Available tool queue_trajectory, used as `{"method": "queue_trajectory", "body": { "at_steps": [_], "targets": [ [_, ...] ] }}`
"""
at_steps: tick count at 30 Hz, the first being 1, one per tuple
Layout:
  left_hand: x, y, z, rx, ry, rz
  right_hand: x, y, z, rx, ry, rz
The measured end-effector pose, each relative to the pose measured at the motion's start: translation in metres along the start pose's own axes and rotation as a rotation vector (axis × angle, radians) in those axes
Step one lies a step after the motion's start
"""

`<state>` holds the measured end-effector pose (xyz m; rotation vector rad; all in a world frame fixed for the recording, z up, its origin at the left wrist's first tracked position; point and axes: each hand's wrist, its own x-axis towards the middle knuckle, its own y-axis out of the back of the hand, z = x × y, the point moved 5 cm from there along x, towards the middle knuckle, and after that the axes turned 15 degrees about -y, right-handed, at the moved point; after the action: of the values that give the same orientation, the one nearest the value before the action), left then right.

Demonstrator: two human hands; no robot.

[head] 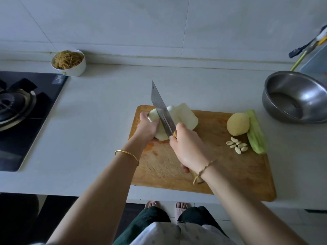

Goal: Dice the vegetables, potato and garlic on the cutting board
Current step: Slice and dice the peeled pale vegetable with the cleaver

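While the left grip (148,125) curls round a pale vegetable (184,115) on the board (230,174), the right grip (188,147) clasps the knife (160,108) across it; potato (238,123), garlic (238,147) and green stalk (257,132) lie at the board's right.

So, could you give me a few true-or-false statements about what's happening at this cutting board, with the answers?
1. The right hand holds the cleaver by its handle. True.
2. The left hand holds the potato. False: it holds the pale vegetable under the blade. The potato lies apart, towards the right side of the cutting board.
3. The garlic cloves are diced. False: they lie whole in a small cluster near the potato.
4. The steel bowl stands on the counter, off the cutting board. True.
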<state>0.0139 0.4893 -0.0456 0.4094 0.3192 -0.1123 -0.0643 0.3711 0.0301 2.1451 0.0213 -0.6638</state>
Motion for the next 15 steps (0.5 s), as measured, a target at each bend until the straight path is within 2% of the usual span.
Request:
{"method": "queue_trajectory", "body": {
  "at_steps": [10,13,15],
  "targets": [
    [0.004,-0.001,0.002,0.011,0.031,-0.006,0.023,-0.017,0.004,-0.052,0.002,-0.005],
    [0.003,-0.002,0.001,0.0,0.025,-0.033,0.03,-0.027,0.009,-0.065,-0.025,-0.059],
    [0.003,-0.003,0.001,-0.014,0.014,-0.045,0.035,-0.033,0.015,0.017,-0.056,-0.124]
  ]
}}
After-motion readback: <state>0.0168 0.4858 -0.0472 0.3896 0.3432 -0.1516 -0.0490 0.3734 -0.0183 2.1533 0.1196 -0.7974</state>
